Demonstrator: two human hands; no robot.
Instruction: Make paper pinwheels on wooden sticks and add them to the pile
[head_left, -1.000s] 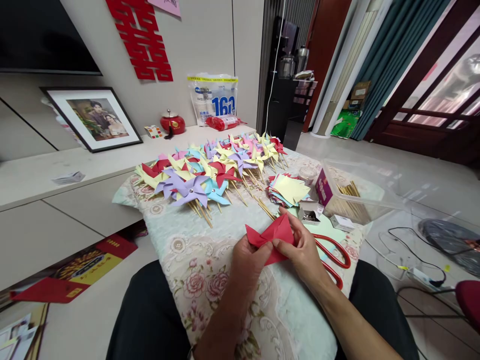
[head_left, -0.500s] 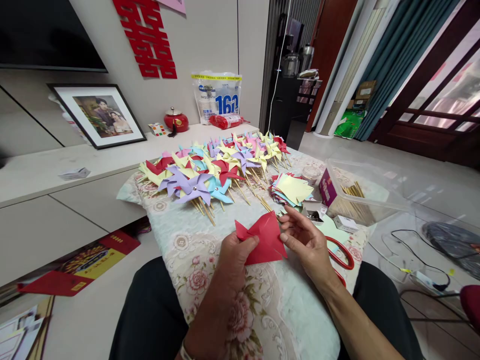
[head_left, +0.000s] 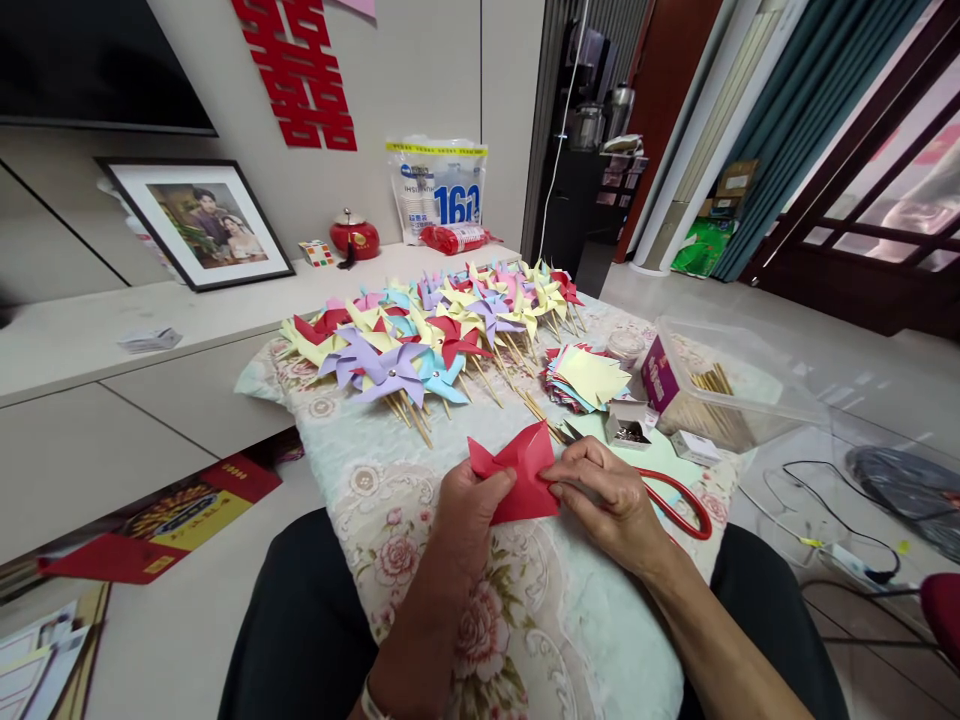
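A red paper square (head_left: 529, 462) with slit, partly folded corners is held above the near part of the table. My left hand (head_left: 471, 500) is closed on its left side, the thumb pressing on top. On the right edge, my right hand (head_left: 604, 490) pinches a corner of the same paper between thumb and fingers. Scissors with red handles (head_left: 686, 500) lie beside and partly under my right hand, their dark tip showing past the fingers. Beyond the paper lie many finished pinwheels (head_left: 397, 372) on sticks, in purple, yellow, blue and red.
A stack of cut paper squares (head_left: 589, 376) sits right of the pinwheels. Near it are a small open box of fasteners (head_left: 628, 425), a white box (head_left: 695, 447) and a clear plastic bin (head_left: 739, 400) holding wooden sticks. A floral cloth (head_left: 480, 610) covers the table.
My right hand has moved left and its fingers have closed on the paper's right corner. My left hand keeps its grip on the paper. The view has shifted slightly.
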